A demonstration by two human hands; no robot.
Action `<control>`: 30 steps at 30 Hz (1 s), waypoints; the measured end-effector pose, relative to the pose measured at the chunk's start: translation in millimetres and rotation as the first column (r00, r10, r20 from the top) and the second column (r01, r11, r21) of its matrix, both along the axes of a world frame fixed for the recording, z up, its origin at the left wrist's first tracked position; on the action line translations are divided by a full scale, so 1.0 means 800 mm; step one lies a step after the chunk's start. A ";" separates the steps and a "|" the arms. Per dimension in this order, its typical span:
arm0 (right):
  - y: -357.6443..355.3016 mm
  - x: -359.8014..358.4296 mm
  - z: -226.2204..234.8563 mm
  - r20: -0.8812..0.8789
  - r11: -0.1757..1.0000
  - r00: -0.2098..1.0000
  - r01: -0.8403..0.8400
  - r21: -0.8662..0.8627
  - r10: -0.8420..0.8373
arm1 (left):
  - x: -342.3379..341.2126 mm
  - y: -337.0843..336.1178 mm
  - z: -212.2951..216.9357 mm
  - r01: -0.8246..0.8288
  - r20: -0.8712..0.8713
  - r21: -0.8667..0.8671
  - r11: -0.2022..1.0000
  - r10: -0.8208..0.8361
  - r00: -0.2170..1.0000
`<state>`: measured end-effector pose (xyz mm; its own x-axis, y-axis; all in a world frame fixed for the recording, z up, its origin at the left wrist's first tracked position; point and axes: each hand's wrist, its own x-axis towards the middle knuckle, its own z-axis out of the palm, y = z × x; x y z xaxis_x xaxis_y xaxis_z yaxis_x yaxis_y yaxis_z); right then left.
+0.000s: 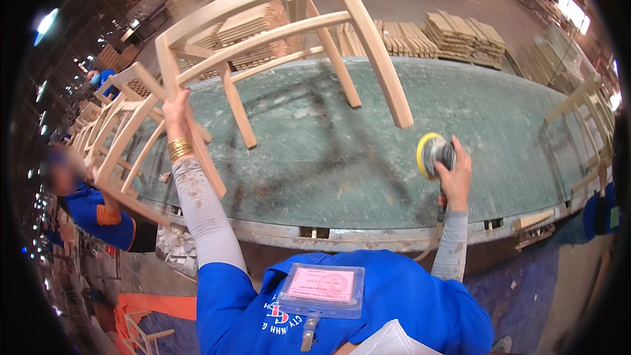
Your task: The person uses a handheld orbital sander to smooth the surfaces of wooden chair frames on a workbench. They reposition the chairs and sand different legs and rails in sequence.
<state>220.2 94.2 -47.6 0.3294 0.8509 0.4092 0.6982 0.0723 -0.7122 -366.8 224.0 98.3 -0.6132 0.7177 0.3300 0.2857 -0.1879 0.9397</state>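
A pale wooden chair frame (265, 38) stands tilted over the green-topped workbench (309, 177), its legs on or just above the surface. My left hand (175, 113) is wrapped round one of its legs at the left. In my right hand (458, 181) is a round orbital sander (434, 156) with a yellow-edged pad, turned so the pad faces left. The sander is apart from the chair frame, right of its nearest leg. A hose (430, 242) runs down from the sander toward the bench's front edge.
More chair frames (118, 125) crowd the left end of the bench, where a co-worker in blue (98, 213) stands. Another wooden frame (578, 102) is at the right end. Stacked wooden slats (463, 36) lie beyond the bench. A box of white scraps (177, 246) sits below its front left.
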 end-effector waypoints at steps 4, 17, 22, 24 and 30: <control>-0.012 0.000 -0.042 0.012 0.978 0.998 0.063 -0.197 -0.061 | 0.001 -0.003 0.002 -0.035 -0.013 -0.046 0.998 0.034 0.999; -0.010 -0.015 -0.102 0.070 0.898 0.995 0.090 -0.432 -0.065 | 0.020 -0.020 0.005 -0.094 -0.022 -0.008 0.996 0.093 0.995; -0.005 -0.024 -0.113 0.034 0.919 0.999 0.050 -0.391 -0.040 | 0.016 -0.034 0.000 -0.063 -0.010 -0.015 0.998 0.063 0.998; -0.006 -0.023 -0.114 0.016 0.901 0.999 0.050 -0.430 -0.048 | 0.007 -0.034 -0.002 -0.071 -0.034 0.027 0.997 0.072 0.997; -0.009 -0.016 -0.126 0.075 0.899 0.997 0.062 -0.434 -0.032 | 0.017 -0.025 0.000 -0.092 -0.028 0.001 0.996 0.092 0.995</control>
